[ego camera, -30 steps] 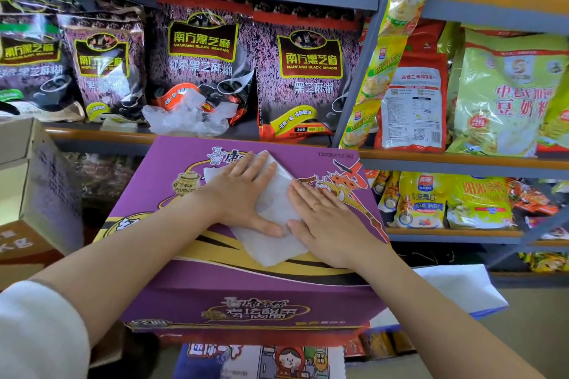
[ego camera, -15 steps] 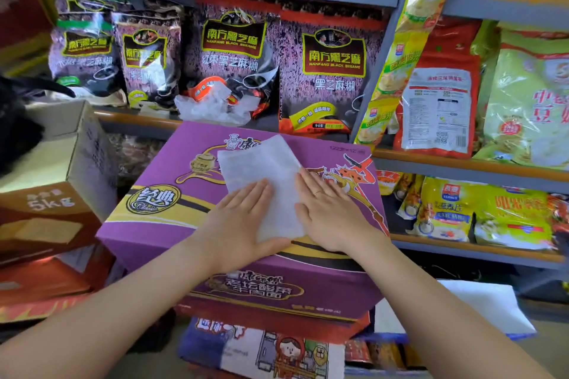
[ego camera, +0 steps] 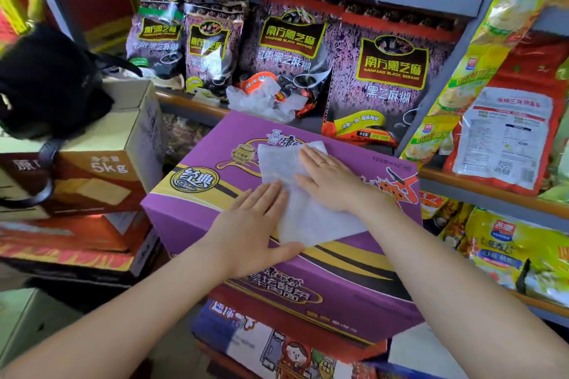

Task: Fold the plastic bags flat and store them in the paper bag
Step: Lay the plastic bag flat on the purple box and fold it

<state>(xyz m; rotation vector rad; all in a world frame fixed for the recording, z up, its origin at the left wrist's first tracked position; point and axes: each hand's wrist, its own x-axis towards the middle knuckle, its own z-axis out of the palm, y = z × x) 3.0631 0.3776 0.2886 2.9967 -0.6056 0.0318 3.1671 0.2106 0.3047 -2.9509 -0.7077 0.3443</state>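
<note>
Shop shelving behind; purple carton (ego camera: pixel 197 212) serves as worktop. Left hand (ego camera: pixel 252 231) and right hand (ego camera: pixel 329 181), both flat with fingers spread, press the white plastic bag (ego camera: pixel 308 218) down.

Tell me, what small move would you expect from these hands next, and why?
Probably fold it over again: the plastic bag lies smoothed flat on the purple box, with the left hand and right hand both pressing open-palmed on it.

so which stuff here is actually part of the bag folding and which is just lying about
In the job:
white plastic bag, pressed flat
left hand
right hand
purple carton as work surface
crumpled plastic bags

Lying about:
black sesame packs
black bag
5kg box
</note>
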